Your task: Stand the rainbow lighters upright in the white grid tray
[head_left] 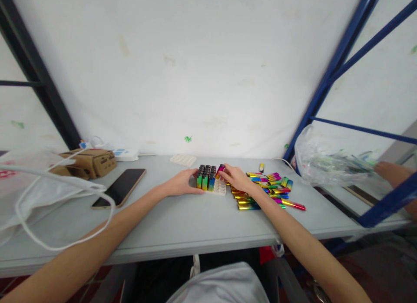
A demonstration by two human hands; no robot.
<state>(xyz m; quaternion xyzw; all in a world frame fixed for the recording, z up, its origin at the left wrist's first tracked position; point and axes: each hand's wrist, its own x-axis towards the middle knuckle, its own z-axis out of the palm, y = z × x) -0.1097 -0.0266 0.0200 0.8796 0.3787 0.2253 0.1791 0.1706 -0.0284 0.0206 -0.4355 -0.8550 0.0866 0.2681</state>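
A white tray (220,189) with round holes stands on the table, its left part filled with upright rows of black-topped lighters (205,181) in shiny green, yellow and blue. My left hand (181,182) grips the tray's left side, thumb at the front corner and fingers toward the back. In my right hand (235,177), between thumb and fingers, is a red and purple lighter (220,169), tilted over the tray beside the filled rows. Its lower end is partly hidden. Under and beside my right forearm lies a loose pile of metallic rainbow lighters (247,204).
Another white holed tray (183,159) lies near the wall. To the left are a phone (121,188), a cardboard box (94,162), a plastic bag (29,186) and a white cable (110,214). A blue metal frame (335,68) rises at right, near another person's arm (395,177).
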